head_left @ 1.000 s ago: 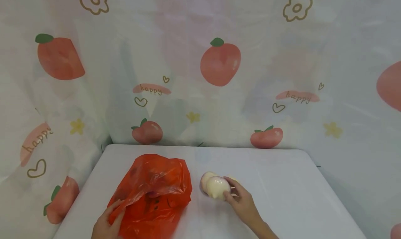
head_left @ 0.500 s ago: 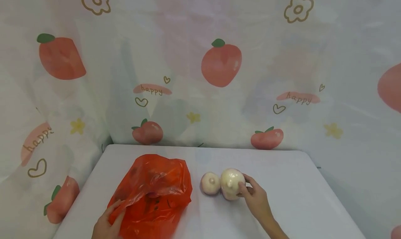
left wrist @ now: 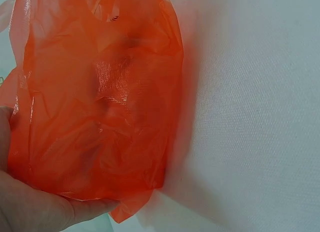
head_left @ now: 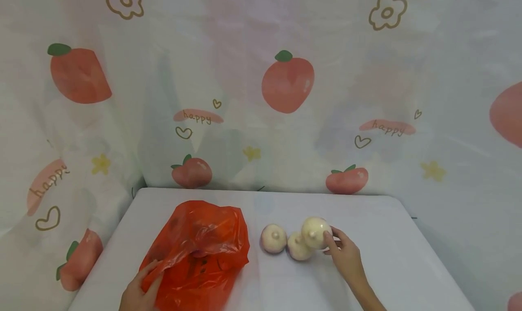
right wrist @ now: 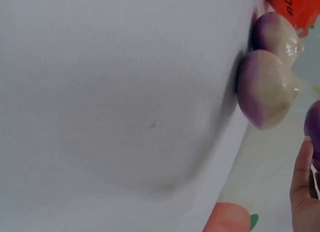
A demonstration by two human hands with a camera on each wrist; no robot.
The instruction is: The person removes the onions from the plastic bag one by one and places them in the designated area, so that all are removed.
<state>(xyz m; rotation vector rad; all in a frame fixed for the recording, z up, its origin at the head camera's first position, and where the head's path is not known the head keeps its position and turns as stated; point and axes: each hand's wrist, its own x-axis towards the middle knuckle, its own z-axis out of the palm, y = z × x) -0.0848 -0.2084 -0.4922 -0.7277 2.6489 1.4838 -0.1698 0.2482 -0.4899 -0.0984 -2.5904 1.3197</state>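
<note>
Between the thumb and fingers of my right hand (head_left: 346, 256) is a turnip (head_left: 315, 233), cream with a small pointed tip. Its purple side (right wrist: 313, 124) shows at the edge of the right wrist view. It overlaps a second turnip (head_left: 299, 247) in the head view, and a third turnip (head_left: 273, 238) sits to the left. Both of these stand tip up, purple underneath. At the left, my left hand (head_left: 138, 288) pinches the mouth edge of a red plastic bag (head_left: 216, 274). Rounded shapes show dimly through the bag, with a purple patch at its mouth.
The white table (head_left: 367, 220) carries the bag on its left half and the turnips near the middle. Behind it and at the sides hangs a pale curtain (head_left: 244, 52) printed with peaches, hearts and flowers.
My right hand has carried its turnip rightward, away from the leftmost one, uncovering the middle turnip. The left hand and the bag have stayed put.
</note>
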